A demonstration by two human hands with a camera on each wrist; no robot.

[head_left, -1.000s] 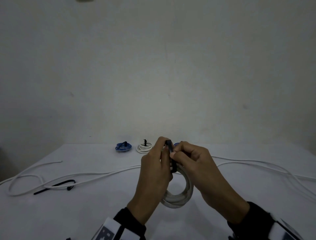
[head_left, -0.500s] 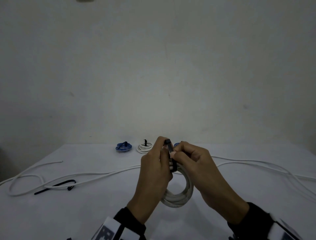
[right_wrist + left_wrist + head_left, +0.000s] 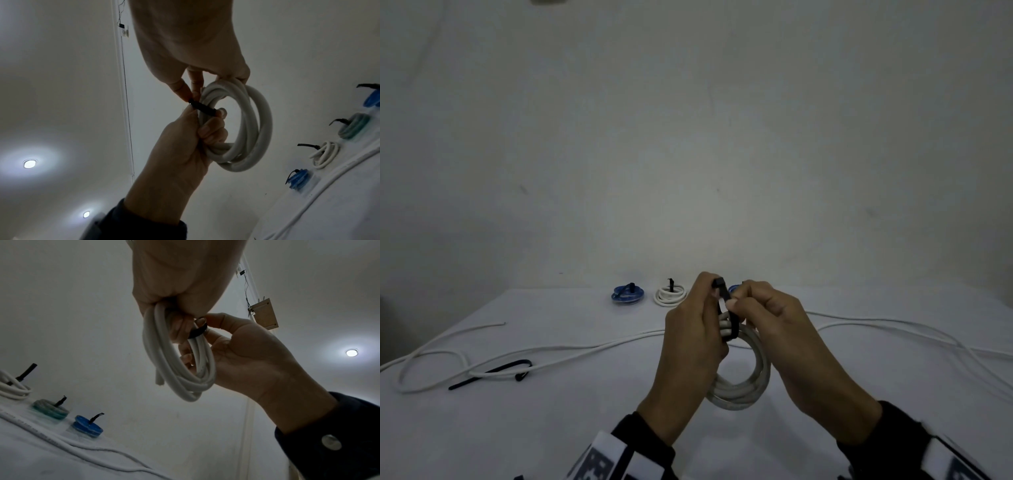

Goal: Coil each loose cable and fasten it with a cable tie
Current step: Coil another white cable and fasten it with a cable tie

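Both hands hold a coiled white cable (image 3: pixel 743 390) upright above the table, and a black cable tie (image 3: pixel 725 308) is wrapped round the top of it. My left hand (image 3: pixel 698 329) grips the white cable coil (image 3: pixel 252 129) at the wrapped spot, its thumb on the cable tie (image 3: pixel 203 108). My right hand (image 3: pixel 767 318) pinches the cable tie (image 3: pixel 197 330) between thumb and fingertips, its other fingers behind the white cable coil (image 3: pixel 179 369). The tie's head sticks up between the two hands.
A long loose white cable (image 3: pixel 585 349) runs across the white table (image 3: pixel 517 428) behind the hands. A spare black tie (image 3: pixel 493 371) lies at the left. Tied coils stand at the far edge: blue (image 3: pixel 627 294), white (image 3: pixel 670 295), teal (image 3: pixel 50 408).
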